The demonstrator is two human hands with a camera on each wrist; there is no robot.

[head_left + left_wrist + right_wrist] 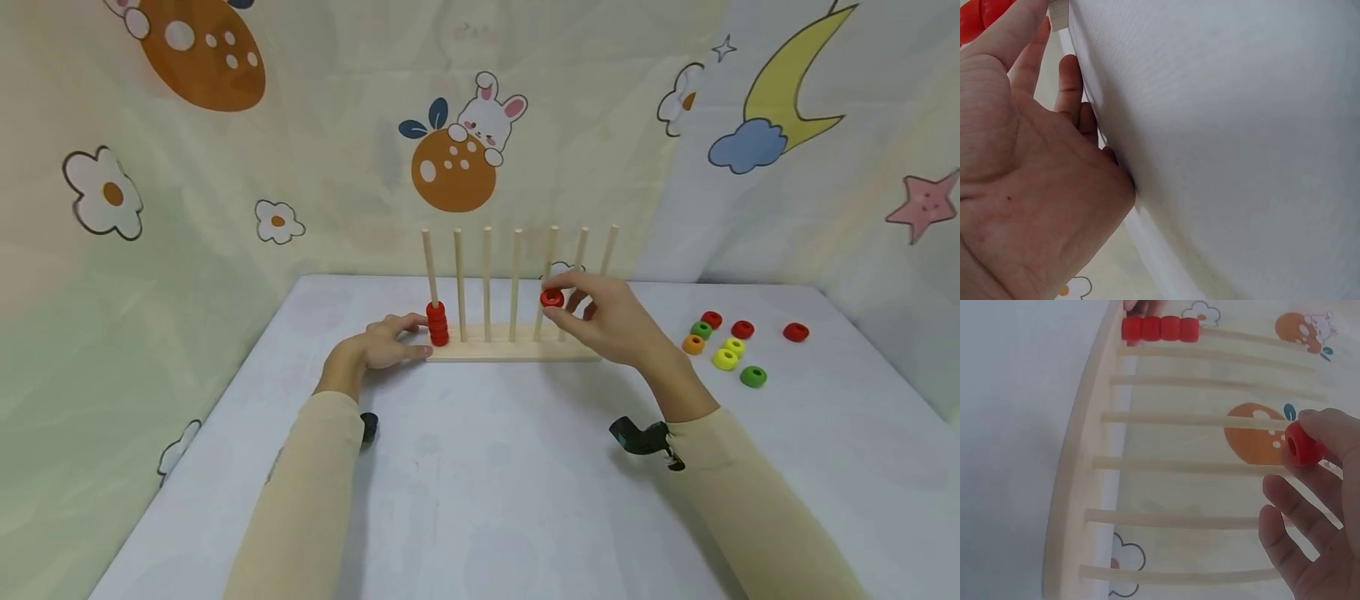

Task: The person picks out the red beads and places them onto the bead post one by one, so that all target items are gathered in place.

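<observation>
A wooden peg rack (517,352) with several upright pegs stands toward the back of the table. Several red beads (437,325) are stacked on its leftmost peg. At that end, my left hand (381,342) holds the base between thumb and index finger, beside the stack; in the left wrist view the thumb hides part of the contact. My right hand (603,315) pinches a red bead (1300,445) between thumb and index finger, in front of the pegs right of the middle. The bead's hole shows in the right wrist view, and its other fingers are loosely bent.
Loose beads lie on the right of the table: red ones (796,332), green ones (753,377), yellow ones (725,359) and an orange one (693,344). A patterned cloth (337,125) hangs behind the white table (480,483).
</observation>
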